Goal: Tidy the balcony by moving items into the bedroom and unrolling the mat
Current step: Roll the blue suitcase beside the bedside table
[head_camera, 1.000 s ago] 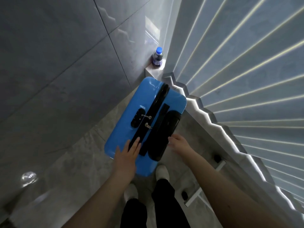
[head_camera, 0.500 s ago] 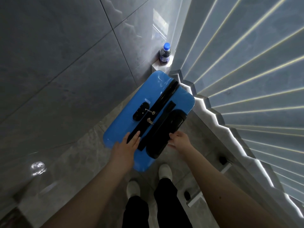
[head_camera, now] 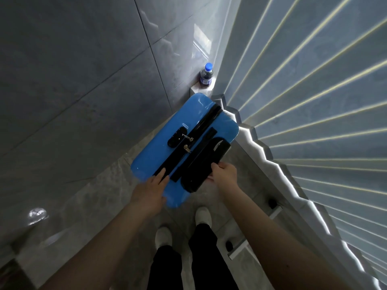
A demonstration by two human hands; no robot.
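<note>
Suitcase (head_camera: 184,143), blue, stands on the grey tiled floor (head_camera: 88,197) between tiled wall and pleated blind (head_camera: 314,101). Left hand (head_camera: 149,190) rests flat on top, fingers straight; right hand (head_camera: 225,174) grips its black handle (head_camera: 206,164). Bottle (head_camera: 206,75) sits on the corner ledge.

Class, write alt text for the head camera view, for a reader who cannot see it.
Seen from above, a person's left hand rests flat on a blue suitcase while the right hand grips its black handle. A blue-capped bottle stands on a ledge beyond it, beside pleated blinds.
</note>
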